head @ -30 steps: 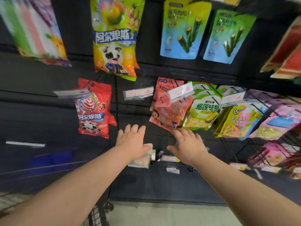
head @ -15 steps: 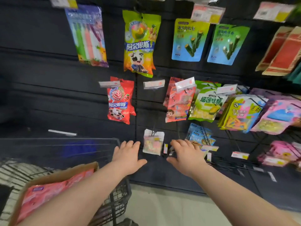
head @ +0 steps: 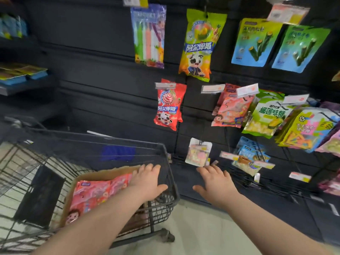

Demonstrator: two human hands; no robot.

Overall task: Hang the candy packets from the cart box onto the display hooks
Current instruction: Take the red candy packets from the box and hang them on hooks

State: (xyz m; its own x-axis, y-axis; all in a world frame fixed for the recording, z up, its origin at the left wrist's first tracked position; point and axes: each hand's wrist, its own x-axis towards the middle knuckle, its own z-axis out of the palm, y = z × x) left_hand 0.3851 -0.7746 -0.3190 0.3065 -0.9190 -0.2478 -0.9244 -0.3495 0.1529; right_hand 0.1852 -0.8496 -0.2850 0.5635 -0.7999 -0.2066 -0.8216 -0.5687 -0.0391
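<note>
Cart (head: 128, 139) holds a cardboard box (head: 103, 174) of pink candy packets (head: 95, 195); left hand (head: 147, 181) hovers over the box's right end, fingers spread, empty; right hand (head: 217, 183) likewise open; packets judged light, soft, slippery, best pinched at the top header.

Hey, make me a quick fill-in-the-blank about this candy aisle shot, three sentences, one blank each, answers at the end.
1. The pink candy packets lie in a cardboard ____ inside the cart.
2. The left hand is above those packets, and the right hand holds ____.
3. The red lollipop packet hangs ____ the yellow-green lollipop packet.
Missing words: box; nothing; below.
</note>
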